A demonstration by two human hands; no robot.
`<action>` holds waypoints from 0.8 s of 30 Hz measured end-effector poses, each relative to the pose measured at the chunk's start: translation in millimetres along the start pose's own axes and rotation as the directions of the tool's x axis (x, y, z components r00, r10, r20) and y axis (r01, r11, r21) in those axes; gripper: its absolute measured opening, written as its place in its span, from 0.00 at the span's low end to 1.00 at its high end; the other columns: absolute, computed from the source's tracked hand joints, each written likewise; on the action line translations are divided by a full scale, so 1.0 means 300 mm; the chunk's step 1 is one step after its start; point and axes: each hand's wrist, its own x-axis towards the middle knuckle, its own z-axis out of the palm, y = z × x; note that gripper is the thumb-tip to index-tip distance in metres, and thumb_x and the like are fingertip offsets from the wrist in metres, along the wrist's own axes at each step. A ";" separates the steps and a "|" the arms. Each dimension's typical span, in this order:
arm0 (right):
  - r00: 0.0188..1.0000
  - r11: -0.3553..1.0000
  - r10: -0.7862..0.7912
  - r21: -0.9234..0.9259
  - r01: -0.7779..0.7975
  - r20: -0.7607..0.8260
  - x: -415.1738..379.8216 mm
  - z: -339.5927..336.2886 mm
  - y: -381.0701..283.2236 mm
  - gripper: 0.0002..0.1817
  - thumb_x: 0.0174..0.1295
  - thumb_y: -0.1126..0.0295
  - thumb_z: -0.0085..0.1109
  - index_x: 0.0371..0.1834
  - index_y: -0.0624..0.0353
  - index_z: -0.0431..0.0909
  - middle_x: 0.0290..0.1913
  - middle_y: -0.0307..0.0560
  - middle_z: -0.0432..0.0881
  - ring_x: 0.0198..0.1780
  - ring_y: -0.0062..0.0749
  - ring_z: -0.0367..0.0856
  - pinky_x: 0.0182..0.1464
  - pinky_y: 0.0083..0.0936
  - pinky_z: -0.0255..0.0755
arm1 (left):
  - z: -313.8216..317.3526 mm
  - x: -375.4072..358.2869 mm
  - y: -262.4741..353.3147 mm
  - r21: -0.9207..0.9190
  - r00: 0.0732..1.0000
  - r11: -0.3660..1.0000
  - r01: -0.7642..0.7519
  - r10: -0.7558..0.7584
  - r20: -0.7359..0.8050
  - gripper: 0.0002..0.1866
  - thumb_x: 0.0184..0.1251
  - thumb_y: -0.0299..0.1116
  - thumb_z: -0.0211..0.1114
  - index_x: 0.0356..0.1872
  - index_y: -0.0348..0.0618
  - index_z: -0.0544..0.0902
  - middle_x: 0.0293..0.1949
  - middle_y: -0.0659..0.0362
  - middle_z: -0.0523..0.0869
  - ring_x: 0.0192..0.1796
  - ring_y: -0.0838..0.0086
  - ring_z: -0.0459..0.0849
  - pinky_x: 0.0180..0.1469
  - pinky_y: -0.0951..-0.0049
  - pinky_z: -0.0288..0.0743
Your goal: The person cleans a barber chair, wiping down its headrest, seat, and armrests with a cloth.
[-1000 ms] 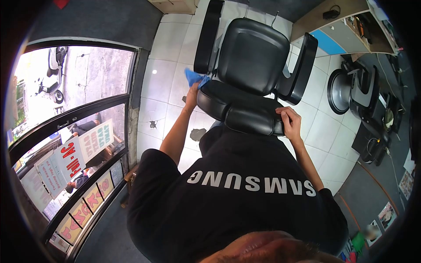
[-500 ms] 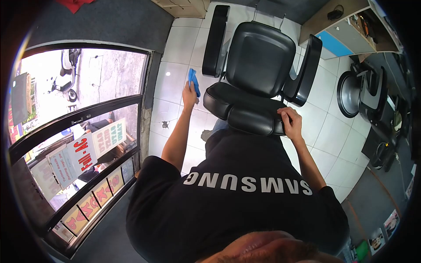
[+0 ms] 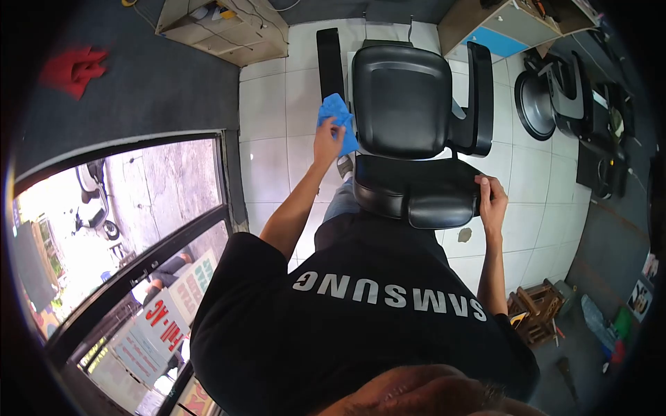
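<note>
A black padded barber chair [image 3: 402, 104] stands in front of me, its backrest [image 3: 440, 206] close against my body. My left hand [image 3: 328, 143] is closed on a bunched blue cloth [image 3: 334, 106], which overlaps the near end of the left armrest [image 3: 329, 59]. Part of the cloth hangs down beside the seat. At the backrest's right corner, my right hand [image 3: 492, 199] has its fingers curled over the edge. The right armrest [image 3: 479, 100] stands ahead of that hand.
A glazed door [image 3: 139, 260] with signs is at left, and a red cloth [image 3: 75, 71] lies on a dark surface above it. Cabinets [image 3: 222, 31] line the far wall. Another black chair [image 3: 565, 90] with a round base stands at right. Lower right is a wooden stool [image 3: 535, 312].
My left hand has brought the blue cloth forward and right, from beside the chair to the left armrest. The view has shifted; my right hand still holds the backrest corner.
</note>
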 end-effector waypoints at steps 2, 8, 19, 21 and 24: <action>0.994 0.999 0.017 -0.039 -0.021 -0.106 -0.050 0.044 -0.061 0.19 0.81 0.62 0.52 0.39 0.65 0.87 0.40 0.49 0.91 0.46 0.42 0.87 0.65 0.39 0.72 | -0.052 -0.030 -0.001 0.345 0.911 0.843 -0.412 0.393 0.128 0.33 0.70 0.46 0.71 0.73 0.48 0.73 0.63 0.50 0.82 0.69 0.52 0.76 0.72 0.47 0.68; 0.978 0.996 0.074 -0.029 -0.081 -0.196 -0.062 0.102 -0.092 0.25 0.83 0.58 0.48 0.36 0.65 0.87 0.35 0.48 0.90 0.45 0.38 0.87 0.79 0.47 0.59 | -0.018 0.058 -0.069 0.395 0.819 0.720 -0.571 0.472 0.326 0.36 0.76 0.53 0.61 0.82 0.58 0.64 0.84 0.53 0.58 0.85 0.51 0.51 0.84 0.45 0.43; 0.978 0.998 0.019 0.056 -0.007 -0.209 -0.068 0.101 -0.004 0.23 0.82 0.61 0.48 0.36 0.66 0.88 0.35 0.48 0.91 0.47 0.37 0.86 0.77 0.50 0.60 | -0.043 0.235 -0.036 0.372 0.689 0.590 -0.716 0.511 0.515 0.14 0.79 0.43 0.58 0.57 0.54 0.84 0.50 0.56 0.80 0.59 0.59 0.76 0.62 0.53 0.67; 0.978 0.998 0.016 0.065 -0.003 -0.208 -0.071 0.102 0.001 0.23 0.82 0.62 0.48 0.36 0.66 0.88 0.35 0.47 0.91 0.47 0.37 0.87 0.77 0.49 0.60 | -0.030 0.293 -0.040 0.341 0.659 0.569 -0.748 0.572 0.489 0.09 0.77 0.40 0.59 0.49 0.53 0.83 0.47 0.55 0.78 0.54 0.58 0.77 0.57 0.53 0.68; 0.977 0.997 0.018 0.072 -0.003 -0.212 -0.062 0.102 -0.005 0.23 0.82 0.62 0.48 0.35 0.67 0.87 0.34 0.47 0.91 0.47 0.36 0.87 0.77 0.49 0.60 | -0.021 0.471 -0.037 0.391 0.716 0.599 -0.698 0.578 0.392 0.06 0.74 0.35 0.60 0.46 0.52 0.82 0.46 0.53 0.77 0.52 0.57 0.77 0.54 0.53 0.69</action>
